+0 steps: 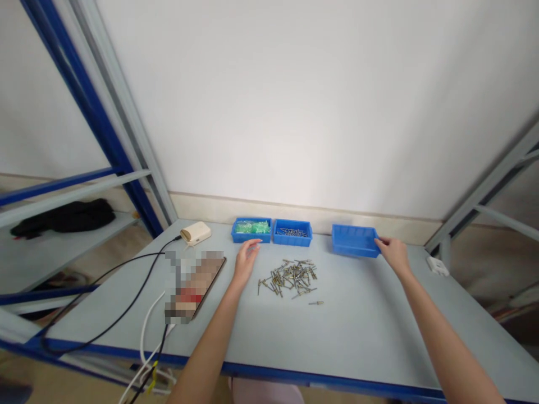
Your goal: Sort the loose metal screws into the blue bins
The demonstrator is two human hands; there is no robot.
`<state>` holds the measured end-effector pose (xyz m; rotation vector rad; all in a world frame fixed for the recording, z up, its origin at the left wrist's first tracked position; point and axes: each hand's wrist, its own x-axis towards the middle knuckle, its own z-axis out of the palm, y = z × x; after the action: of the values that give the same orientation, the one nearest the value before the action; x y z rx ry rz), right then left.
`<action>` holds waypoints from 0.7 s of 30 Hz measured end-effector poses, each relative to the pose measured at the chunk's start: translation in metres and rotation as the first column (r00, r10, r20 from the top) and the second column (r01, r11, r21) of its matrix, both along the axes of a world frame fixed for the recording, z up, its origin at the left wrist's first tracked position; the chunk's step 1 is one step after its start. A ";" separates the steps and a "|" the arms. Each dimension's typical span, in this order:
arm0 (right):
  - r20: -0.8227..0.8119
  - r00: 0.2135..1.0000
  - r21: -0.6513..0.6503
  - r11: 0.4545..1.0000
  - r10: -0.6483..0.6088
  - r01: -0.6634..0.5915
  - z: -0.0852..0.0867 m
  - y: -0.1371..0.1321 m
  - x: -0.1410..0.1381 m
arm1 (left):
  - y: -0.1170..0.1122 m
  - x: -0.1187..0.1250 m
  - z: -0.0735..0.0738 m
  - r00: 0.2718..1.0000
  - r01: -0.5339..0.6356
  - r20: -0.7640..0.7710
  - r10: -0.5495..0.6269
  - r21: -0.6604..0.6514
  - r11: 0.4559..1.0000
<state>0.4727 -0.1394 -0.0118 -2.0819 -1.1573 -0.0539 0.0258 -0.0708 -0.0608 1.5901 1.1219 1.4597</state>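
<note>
My left hand reaches forward over the grey table, fingers stretched out and apart, just in front of a blue bin of green parts. It holds nothing. My right hand touches the right end of an empty-looking blue bin, fingers curled against its wall. Between my hands lies a loose pile of several metal screws. A second blue bin holding screws stands next to the green one.
A phone lies flat at the left with black and white cables running off the front edge. A cream-coloured charger sits behind it. Blue and grey rack posts frame both sides; a white block rests far right.
</note>
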 end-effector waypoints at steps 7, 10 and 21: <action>0.019 0.997 -0.214 0.974 -0.078 0.081 -0.011 0.013 0.005 | 0.001 -0.002 -0.002 0.995 -0.020 -0.098 0.017 -0.029 0.999; 0.017 0.993 -0.248 0.962 -0.113 0.114 -0.009 0.020 -0.008 | 0.002 -0.001 -0.005 0.991 -0.014 -0.135 0.011 -0.020 1.000; 0.061 0.974 -0.280 0.941 0.216 -0.191 0.004 0.073 -0.165 | 0.004 0.000 -0.010 0.986 0.014 -0.164 -0.022 -0.051 0.999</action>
<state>0.3077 -0.0662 -0.0074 -2.2007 -1.5033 0.1171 0.0254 -0.0668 -0.0705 1.7059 1.2231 1.2975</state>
